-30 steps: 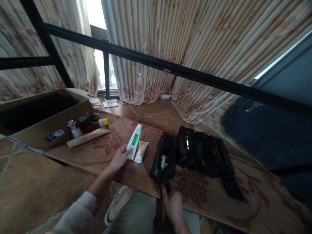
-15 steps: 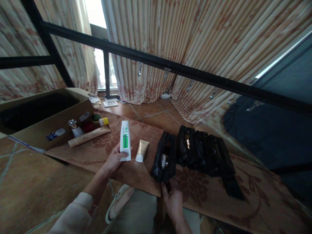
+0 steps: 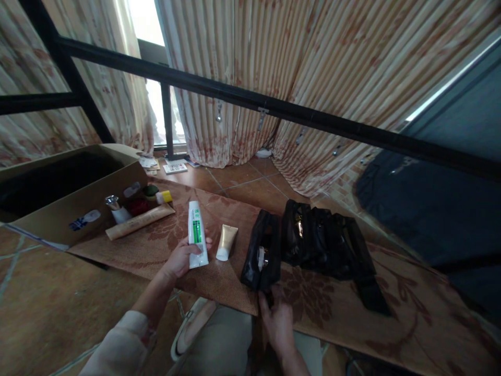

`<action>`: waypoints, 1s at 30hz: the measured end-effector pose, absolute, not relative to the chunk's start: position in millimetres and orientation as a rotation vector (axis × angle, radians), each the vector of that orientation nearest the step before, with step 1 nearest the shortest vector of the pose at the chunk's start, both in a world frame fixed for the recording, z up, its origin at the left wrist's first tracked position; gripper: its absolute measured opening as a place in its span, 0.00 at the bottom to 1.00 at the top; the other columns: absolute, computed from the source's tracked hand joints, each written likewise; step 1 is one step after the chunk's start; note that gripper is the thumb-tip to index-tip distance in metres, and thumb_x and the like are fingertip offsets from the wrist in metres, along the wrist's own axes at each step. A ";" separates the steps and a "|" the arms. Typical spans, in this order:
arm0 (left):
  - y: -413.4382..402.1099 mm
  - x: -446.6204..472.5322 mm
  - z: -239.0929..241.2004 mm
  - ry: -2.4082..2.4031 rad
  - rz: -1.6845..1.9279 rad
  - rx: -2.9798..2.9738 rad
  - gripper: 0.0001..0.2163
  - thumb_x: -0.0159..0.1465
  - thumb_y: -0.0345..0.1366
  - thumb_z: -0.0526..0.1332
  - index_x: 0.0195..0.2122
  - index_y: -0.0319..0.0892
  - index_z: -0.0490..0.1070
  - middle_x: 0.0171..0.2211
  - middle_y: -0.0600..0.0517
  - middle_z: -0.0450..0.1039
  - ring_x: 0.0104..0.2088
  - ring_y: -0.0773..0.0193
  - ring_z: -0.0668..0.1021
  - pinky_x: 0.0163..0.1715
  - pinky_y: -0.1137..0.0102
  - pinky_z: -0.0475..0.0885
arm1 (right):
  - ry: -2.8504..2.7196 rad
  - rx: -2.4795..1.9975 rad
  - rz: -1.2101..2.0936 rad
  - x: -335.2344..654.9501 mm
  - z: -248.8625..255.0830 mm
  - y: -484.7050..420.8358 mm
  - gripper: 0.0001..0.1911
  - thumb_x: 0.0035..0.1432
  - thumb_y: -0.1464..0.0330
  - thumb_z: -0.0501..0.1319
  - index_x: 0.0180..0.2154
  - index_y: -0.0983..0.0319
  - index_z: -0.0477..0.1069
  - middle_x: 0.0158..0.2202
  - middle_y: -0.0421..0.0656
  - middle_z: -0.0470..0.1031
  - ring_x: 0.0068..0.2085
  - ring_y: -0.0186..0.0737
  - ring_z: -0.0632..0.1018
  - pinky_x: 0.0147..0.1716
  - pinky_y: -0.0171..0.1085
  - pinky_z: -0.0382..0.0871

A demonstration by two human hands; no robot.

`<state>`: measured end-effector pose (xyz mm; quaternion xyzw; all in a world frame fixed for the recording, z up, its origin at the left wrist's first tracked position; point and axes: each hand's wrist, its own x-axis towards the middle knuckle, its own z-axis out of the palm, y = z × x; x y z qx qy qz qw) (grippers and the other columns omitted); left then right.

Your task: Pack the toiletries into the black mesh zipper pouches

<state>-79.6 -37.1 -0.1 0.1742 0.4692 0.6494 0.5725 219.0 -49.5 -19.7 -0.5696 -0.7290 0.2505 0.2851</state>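
My left hand [image 3: 180,260] is closed around the lower part of a white tube with a green label [image 3: 197,222], which looks like toothpaste. Its cap end points away from me, above the brown cloth. Just right of it lies a gold tube with a white cap [image 3: 227,241]. My right hand [image 3: 278,319] pinches the near end of an open black mesh pouch [image 3: 252,263]. Inside that pouch sits a small item with a white and shiny part [image 3: 262,258]. Beside it are joined black pouches [image 3: 332,245] with a gold item showing in one.
An open cardboard box [image 3: 94,201] stands at the left. Before it lie a long beige tube [image 3: 139,222], a silver-topped white bottle [image 3: 119,211] and a yellow-capped item [image 3: 166,197]. A black metal rail [image 3: 235,94] crosses beyond the patterned brown cloth [image 3: 313,297].
The white tube in my left hand has come slightly lower and tilted, and fingertips now show at its right side. My right hand stays at the pouch's near end.
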 end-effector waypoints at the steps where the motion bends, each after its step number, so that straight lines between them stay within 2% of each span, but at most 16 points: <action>1: -37.0 -80.0 0.3 1.105 1.524 0.403 0.27 0.43 0.22 0.62 0.49 0.37 0.70 0.36 0.47 0.78 0.31 0.60 0.79 0.28 0.68 0.74 | -1.949 -1.520 0.674 218.6 -19.0 -49.4 0.13 0.62 0.60 0.52 0.36 0.60 0.70 0.34 0.44 0.75 0.33 0.40 0.76 0.33 0.35 0.67; 7: -33.8 -81.6 7.5 1.012 1.538 0.363 0.20 0.50 0.27 0.65 0.45 0.35 0.71 0.31 0.50 0.75 0.26 0.67 0.76 0.29 0.72 0.74 | -1.956 -1.520 0.619 215.9 -15.1 -49.2 0.10 0.61 0.63 0.53 0.37 0.61 0.70 0.35 0.45 0.75 0.35 0.40 0.76 0.35 0.35 0.66; 11: -31.3 -79.3 16.0 1.016 1.518 0.298 0.14 0.59 0.38 0.61 0.44 0.36 0.72 0.29 0.50 0.74 0.24 0.68 0.74 0.29 0.72 0.75 | -1.944 -1.523 0.598 214.4 -13.3 -48.8 0.09 0.61 0.65 0.53 0.37 0.61 0.70 0.35 0.44 0.74 0.35 0.39 0.75 0.34 0.34 0.65; 16: -30.3 -76.3 24.0 1.030 1.574 0.272 0.22 0.62 0.52 0.53 0.44 0.38 0.72 0.27 0.49 0.73 0.22 0.65 0.73 0.27 0.68 0.76 | -1.947 -1.542 0.616 213.9 -11.2 -48.9 0.08 0.60 0.67 0.54 0.38 0.61 0.70 0.36 0.44 0.74 0.35 0.39 0.75 0.34 0.34 0.65; 19: -30.1 -75.9 27.6 1.016 1.598 0.245 0.21 0.63 0.50 0.53 0.44 0.38 0.72 0.26 0.48 0.73 0.20 0.64 0.73 0.25 0.67 0.76 | -1.946 -1.569 0.628 213.9 -9.8 -48.9 0.08 0.59 0.68 0.54 0.39 0.60 0.70 0.37 0.44 0.74 0.36 0.39 0.75 0.35 0.35 0.65; 25: -30.2 -77.4 32.1 1.094 1.571 0.170 0.17 0.66 0.38 0.47 0.42 0.37 0.73 0.26 0.48 0.74 0.21 0.63 0.75 0.28 0.62 0.78 | -1.918 -1.583 0.698 212.6 -8.1 -47.6 0.09 0.58 0.69 0.55 0.40 0.59 0.70 0.38 0.44 0.74 0.39 0.40 0.75 0.39 0.36 0.66; 30: -29.5 -76.8 33.6 1.166 1.596 0.099 0.12 0.64 0.35 0.51 0.37 0.40 0.74 0.25 0.52 0.75 0.22 0.64 0.76 0.30 0.64 0.79 | -1.886 -1.577 0.733 212.3 -9.0 -48.0 0.09 0.57 0.70 0.55 0.41 0.59 0.70 0.39 0.44 0.73 0.39 0.41 0.75 0.39 0.36 0.66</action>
